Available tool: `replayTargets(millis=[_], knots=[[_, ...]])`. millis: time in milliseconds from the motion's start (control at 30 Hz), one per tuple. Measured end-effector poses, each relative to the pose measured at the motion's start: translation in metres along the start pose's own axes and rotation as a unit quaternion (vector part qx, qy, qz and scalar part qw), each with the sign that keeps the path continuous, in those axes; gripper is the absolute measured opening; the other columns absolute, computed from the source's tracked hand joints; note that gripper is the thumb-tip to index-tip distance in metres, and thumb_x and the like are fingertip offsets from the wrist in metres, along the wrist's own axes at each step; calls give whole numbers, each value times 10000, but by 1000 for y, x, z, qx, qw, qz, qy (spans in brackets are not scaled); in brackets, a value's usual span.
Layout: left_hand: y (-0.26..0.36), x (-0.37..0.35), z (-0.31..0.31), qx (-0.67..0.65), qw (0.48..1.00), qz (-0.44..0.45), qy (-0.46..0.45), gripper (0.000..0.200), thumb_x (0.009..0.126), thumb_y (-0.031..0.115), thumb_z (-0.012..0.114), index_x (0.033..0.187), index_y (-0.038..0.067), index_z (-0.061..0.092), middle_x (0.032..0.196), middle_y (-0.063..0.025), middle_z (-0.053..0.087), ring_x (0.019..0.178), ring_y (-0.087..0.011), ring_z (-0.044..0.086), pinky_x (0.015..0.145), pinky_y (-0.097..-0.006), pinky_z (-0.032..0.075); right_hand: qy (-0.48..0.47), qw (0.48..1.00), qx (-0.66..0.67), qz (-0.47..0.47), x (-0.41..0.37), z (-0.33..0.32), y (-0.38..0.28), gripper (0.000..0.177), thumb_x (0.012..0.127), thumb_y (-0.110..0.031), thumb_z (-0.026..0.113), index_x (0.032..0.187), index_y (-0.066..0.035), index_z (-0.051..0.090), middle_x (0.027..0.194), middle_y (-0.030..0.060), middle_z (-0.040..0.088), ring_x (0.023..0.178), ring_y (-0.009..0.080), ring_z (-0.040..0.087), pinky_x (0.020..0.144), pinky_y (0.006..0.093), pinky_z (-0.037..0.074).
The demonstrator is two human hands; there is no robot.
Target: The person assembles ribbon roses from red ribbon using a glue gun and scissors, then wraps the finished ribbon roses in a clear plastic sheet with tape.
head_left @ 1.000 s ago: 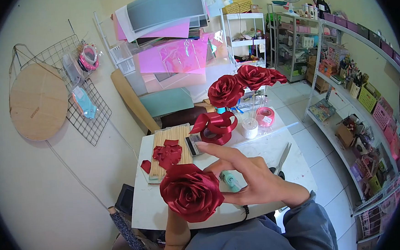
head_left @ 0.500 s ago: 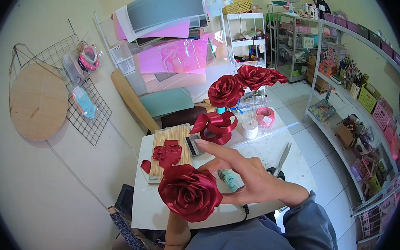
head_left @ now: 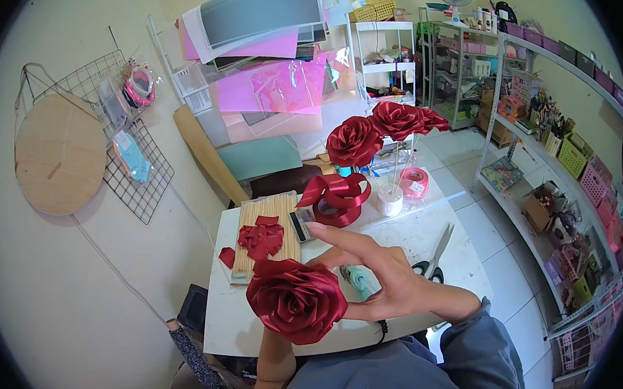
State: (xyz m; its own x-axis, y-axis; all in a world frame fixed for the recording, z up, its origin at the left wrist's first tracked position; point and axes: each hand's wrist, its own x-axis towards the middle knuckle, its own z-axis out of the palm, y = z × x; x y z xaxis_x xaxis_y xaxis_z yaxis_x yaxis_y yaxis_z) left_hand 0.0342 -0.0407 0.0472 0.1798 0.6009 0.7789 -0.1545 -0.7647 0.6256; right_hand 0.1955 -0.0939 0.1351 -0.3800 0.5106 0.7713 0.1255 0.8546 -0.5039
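A large dark red ribbon rose [head_left: 297, 302] is held up over the front of the table, facing me. My right hand [head_left: 388, 275] is at its right side, the thumb at the lower petals and bent fingers at the upper edge. The index finger points out to the left above the bloom. My left forearm [head_left: 275, 361] rises to the rose from below; the bloom hides my left hand and any stem. Behind my right hand lies a teal object [head_left: 359, 281], partly covered. Black-handled scissors [head_left: 436, 254] lie open to the right.
Cut red petals [head_left: 262, 239] lie on a bundle of wooden sticks [head_left: 248, 262], beside a card [head_left: 302, 225]. A red ribbon roll [head_left: 337, 206] sits behind. Finished roses [head_left: 355, 142] stand in a white holder [head_left: 390, 202], near pink tape [head_left: 414, 181]. Shelves [head_left: 530, 152] line the right.
Almost nothing differs. The rose and my right hand keep the same place and grip; the view has shifted very slightly.
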Motion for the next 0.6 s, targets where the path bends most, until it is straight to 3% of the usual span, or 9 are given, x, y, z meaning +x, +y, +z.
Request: replayTargets(millis=[133, 200, 600], knots=[[-1, 0, -1, 1, 1000, -1, 1, 415, 715, 109, 553, 1094, 57, 392, 1065, -79, 428, 1007, -166, 376, 856, -282, 317, -23, 1000, -3, 13, 0, -1, -1, 791, 595, -73, 693, 1223, 0, 218, 1013, 133, 527, 872, 207, 550, 788, 296, 391], [-1, 0, -1, 1, 1000, 0, 1, 418, 714, 108, 555, 1095, 58, 392, 1067, -78, 427, 1009, -167, 375, 858, -282, 316, -14, 1000, 19, 7, -1, 0, 2, 783, 592, -43, 653, 1244, -78, 223, 1043, 129, 492, 798, 231, 545, 707, 302, 440], [-5, 1, -2, -3, 1000, -5, 8, 437, 705, 105, 567, 1103, 63, 390, 1078, -76, 423, 1023, -169, 368, 866, -285, 312, -25, 998, 50, 43, 2, 0, 6, 808, 584, -14, 638, 1257, -80, 196, 1069, 124, 483, 827, 226, 543, 760, 302, 413]])
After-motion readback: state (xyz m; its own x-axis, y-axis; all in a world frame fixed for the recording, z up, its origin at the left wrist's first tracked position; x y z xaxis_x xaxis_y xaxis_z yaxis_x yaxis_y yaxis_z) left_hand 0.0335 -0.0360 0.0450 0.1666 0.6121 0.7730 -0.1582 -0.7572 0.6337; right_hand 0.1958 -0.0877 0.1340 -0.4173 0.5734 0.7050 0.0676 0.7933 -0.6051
